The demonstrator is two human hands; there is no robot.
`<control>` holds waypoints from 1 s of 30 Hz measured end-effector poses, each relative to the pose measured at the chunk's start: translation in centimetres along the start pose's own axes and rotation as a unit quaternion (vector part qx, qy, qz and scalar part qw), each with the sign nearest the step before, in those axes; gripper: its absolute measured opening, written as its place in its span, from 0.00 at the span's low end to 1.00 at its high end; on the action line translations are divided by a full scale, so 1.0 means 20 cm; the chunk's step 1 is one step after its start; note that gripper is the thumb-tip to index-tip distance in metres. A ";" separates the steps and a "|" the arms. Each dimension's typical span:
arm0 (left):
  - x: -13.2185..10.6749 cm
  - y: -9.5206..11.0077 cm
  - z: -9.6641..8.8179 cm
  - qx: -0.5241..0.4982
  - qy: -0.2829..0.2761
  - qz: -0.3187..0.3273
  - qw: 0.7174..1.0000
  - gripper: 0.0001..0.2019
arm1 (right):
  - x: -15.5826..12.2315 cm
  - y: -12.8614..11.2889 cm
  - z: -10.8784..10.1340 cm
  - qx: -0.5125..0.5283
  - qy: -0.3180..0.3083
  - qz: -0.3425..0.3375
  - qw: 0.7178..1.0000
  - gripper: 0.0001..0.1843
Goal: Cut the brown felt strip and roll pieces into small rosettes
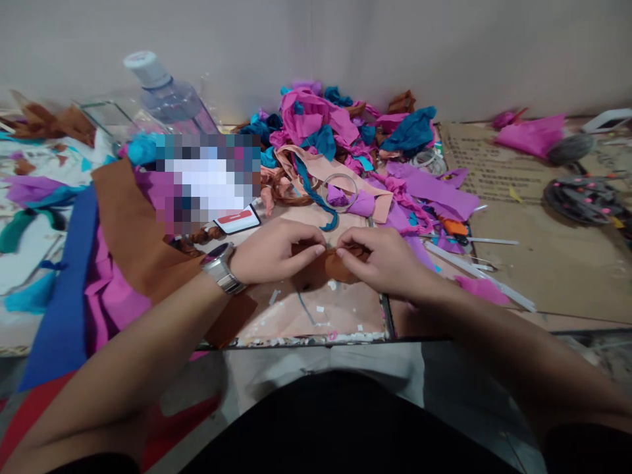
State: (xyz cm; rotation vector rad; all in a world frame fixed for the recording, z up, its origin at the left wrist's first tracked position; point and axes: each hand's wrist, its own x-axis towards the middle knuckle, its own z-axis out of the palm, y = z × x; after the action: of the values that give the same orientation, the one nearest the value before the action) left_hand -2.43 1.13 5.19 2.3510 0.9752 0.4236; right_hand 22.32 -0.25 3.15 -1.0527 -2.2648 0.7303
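Close to the table's front edge, a small piece of brown crepe paper (340,268) is pinched between both hands. My left hand (276,250), with a metal watch (223,268) on its wrist, closes thumb and forefinger on the paper's left side. From the other side, my right hand (382,260) grips the paper the same way, its fingertips almost meeting the left ones. Part of the paper is hidden behind the fingers. Just beyond the hands lie a twisted teal strip (316,191) and a clear ring (340,192).
Crumpled pink, purple and teal paper (316,122) is heaped against the wall. Left stand a capped bottle (172,99) and a phone, partly pixelated, with its lower edge (239,220) showing. Long brown (131,230) and blue strips (66,283) drape there. Cardboard (518,250) lies right.
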 end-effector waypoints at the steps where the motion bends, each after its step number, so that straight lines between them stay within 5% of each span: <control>1: 0.00 0.01 0.00 -0.002 -0.010 0.001 1.000 0.13 | 0.00 0.00 0.00 0.007 -0.007 0.005 1.000 0.07; 12: -0.01 -0.03 -0.03 -0.017 -0.070 -0.020 0.997 0.14 | 0.00 0.01 -0.01 0.038 0.002 0.031 0.999 0.05; 30: 0.00 -0.09 -0.10 0.011 -0.068 -0.075 0.995 0.17 | 0.03 0.09 -0.06 0.001 0.024 0.050 0.998 0.06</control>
State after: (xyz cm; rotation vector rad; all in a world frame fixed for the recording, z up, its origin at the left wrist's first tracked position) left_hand -4.40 2.94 5.69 2.2732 1.0858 0.1936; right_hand 23.63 1.49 2.94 -1.1776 -2.1830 0.7397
